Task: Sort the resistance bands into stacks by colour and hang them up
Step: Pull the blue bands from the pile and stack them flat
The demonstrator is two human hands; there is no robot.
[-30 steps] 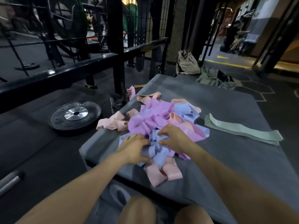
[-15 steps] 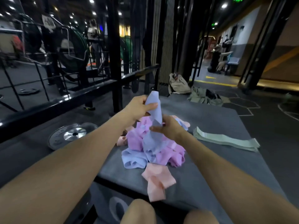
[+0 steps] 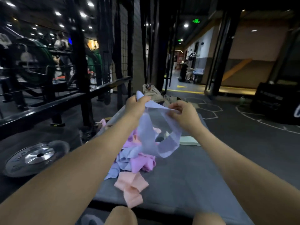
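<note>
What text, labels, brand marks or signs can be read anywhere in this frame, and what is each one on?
Nothing can be read for certain.
Round black weight plate: raised lettering around its face, too blurred to read.
Green lit ceiling sign: a glowing shape, no letters legible.
Black box at right: faint white marks, too dark and small to read.
Pale blue resistance band held up by both hands: no print visible.

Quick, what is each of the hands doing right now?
Left hand: grips one end of the blue band, lifted above the pile.
Right hand: pinches the same band's top edge.
</note>
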